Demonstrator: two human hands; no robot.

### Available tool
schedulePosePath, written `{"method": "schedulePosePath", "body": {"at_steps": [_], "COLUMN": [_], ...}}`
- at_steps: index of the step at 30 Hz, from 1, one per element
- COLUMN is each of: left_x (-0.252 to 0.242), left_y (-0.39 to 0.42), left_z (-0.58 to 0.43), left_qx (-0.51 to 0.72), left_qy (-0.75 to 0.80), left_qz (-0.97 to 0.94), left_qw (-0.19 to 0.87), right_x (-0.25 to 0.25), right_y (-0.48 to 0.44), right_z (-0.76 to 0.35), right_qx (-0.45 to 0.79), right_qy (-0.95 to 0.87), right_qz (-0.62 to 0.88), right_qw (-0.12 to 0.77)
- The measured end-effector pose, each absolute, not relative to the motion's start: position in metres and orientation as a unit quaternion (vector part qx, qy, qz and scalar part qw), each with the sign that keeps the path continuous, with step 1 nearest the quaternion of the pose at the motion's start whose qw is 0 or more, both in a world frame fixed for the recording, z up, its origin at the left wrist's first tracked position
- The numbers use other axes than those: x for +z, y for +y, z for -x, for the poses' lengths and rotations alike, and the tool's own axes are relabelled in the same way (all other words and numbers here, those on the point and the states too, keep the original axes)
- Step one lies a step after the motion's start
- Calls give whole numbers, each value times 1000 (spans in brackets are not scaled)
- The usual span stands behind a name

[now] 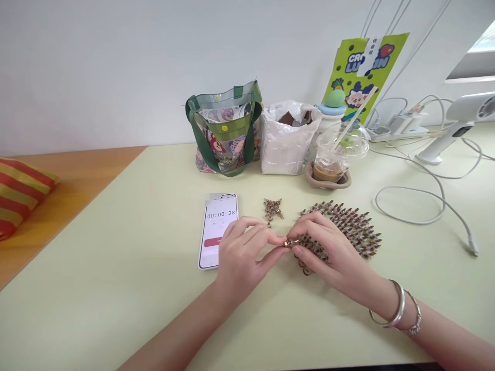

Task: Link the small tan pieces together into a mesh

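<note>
My left hand [243, 253] pinches one end of a small brass-coloured metal fitting [290, 242] between thumb and forefinger. The fingertips of my right hand [332, 247] close on the other end, so both hands hold the same piece just above the table. Partly behind my right hand spreads a large pile of similar fittings [358, 226], with a few ring-shaped parts [307, 271] at its near edge. A smaller heap of fittings [273, 208] lies beyond my fingers. Exact details of the held piece are too small to make out.
Left of my hands lies a phone [221, 211] with a running timer. Along the back stand a green-handled bag [226, 134], a white plastic bag [286, 149], a plastic cup [328, 167] in a brown holder and a white fan [460, 126]. A white cable [421, 222] curls at right.
</note>
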State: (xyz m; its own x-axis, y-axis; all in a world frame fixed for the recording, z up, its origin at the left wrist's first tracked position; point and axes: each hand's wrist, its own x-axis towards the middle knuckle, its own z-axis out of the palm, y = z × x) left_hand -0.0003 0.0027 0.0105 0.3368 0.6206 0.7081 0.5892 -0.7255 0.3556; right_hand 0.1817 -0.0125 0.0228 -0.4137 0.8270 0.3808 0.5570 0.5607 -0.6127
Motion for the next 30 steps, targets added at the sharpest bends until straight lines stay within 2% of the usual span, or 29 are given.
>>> {"method": "schedulePosePath", "body": {"at_steps": [11, 20, 30], "left_x": [10, 12, 7], "left_y": [2, 3, 5], "left_z": [2, 1, 2], "left_qx": [432, 437, 349], "left_qy": [354, 396, 416], "left_qz": [-828, -807, -839], "left_qw": [36, 39, 36], "right_x": [20, 18, 14], "right_y": [-9, -8, -3], "right_z": [-184, -186, -187], "right_qx": [192, 187, 106], "right_qy": [-837, -814, -825], "right_qz": [402, 431, 433], "right_qw": [319, 342, 348]}}
